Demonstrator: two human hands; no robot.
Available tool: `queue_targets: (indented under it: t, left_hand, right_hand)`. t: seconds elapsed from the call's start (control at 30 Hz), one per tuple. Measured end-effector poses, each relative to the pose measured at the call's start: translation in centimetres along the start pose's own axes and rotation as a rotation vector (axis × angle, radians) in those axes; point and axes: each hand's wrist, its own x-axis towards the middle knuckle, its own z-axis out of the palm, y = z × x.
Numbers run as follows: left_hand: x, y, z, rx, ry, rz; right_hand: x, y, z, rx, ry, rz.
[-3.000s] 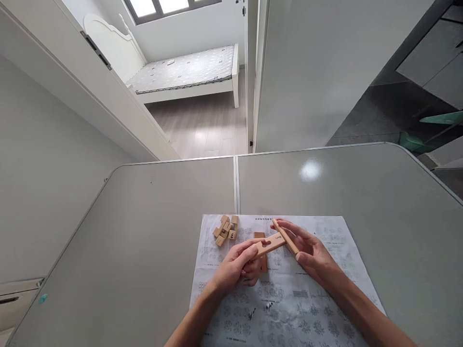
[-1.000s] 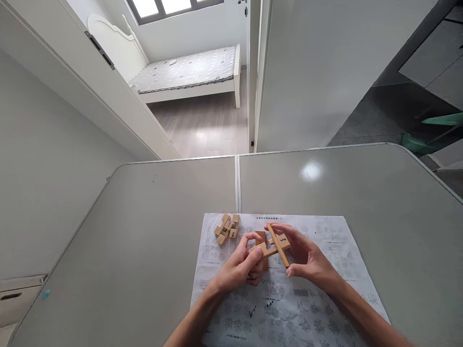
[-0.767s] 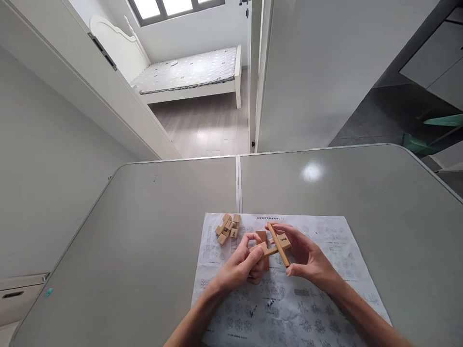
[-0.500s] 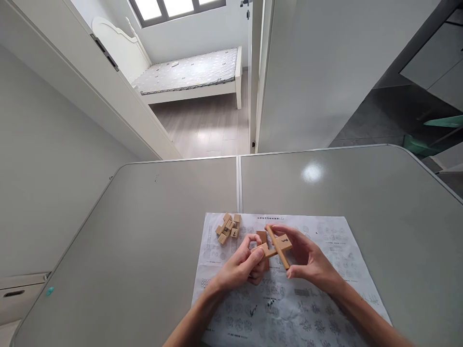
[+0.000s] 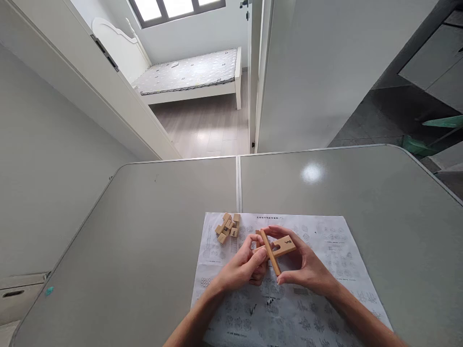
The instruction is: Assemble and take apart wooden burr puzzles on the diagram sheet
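Over the white printed paper sheet (image 5: 347, 279), my closed left hand (image 5: 235, 271) pinched the flat, slotted wooden piece (image 5: 287, 246); my half-open right hand (image 5: 313, 270) held the narrow brown wooden bar (image 5: 271, 256) by its ends, needing light, even pressure.

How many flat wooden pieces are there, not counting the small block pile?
3: a slotted piece in the left hand; a crosswise piece in the right hand; a mostly hidden piece beyond the left fingers. The hands may hide more.
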Motion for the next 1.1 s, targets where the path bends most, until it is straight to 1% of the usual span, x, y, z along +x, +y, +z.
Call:
queue_targets:
  t: [0.13,0.33,0.47,0.57,0.7,0.77,0.87,0.97,1.1]
  left_hand:
    - [0.0,0.0,0.0,-0.004,-0.01,0.016]
    - [-0.1,0.2,0.1,0.0,0.005,-0.009]
    - [-0.1,0.1,0.1,-0.003,0.009,0.001]
    - [0.0,0.0,0.0,-0.026,0.001,0.017]
    - [0.0,-0.3,-0.4,-0.075,0.037,0.058]
    - [0.0,-0.4,-0.6,-0.096,0.06,0.084]
    - [0.0,-0.7,-0.8,-0.123,0.091,0.129]
    - [0.1,-0.8,-0.9,-0.133,0.108,0.174]
    - [0.1,-0.9,-1.0,-0.123,0.169,0.251]
  right_hand:
    - [0.0,-0.1,0.0,-0.004,-0.014,0.0]
    - [0.0,0.0,-0.1,-0.007,-0.016,0.004]
    - [0.0,0.1,-0.2,-0.021,-0.022,-0.003]
    - [0.0,0.1,-0.1,-0.042,-0.03,-0.023]
    - [-0.1,0.4,0.2,-0.095,-0.002,-0.079]
    - [-0.3,0.6,0.3,-0.204,0.049,-0.091]
    - [-0.5,0.7,0.4,-0.487,0.115,-0.134]
    - [-0.4,0.7,0.5,-0.72,0.083,-0.219]
    - [0.0,0.7,0.8,-0.891,0.015,-0.283]
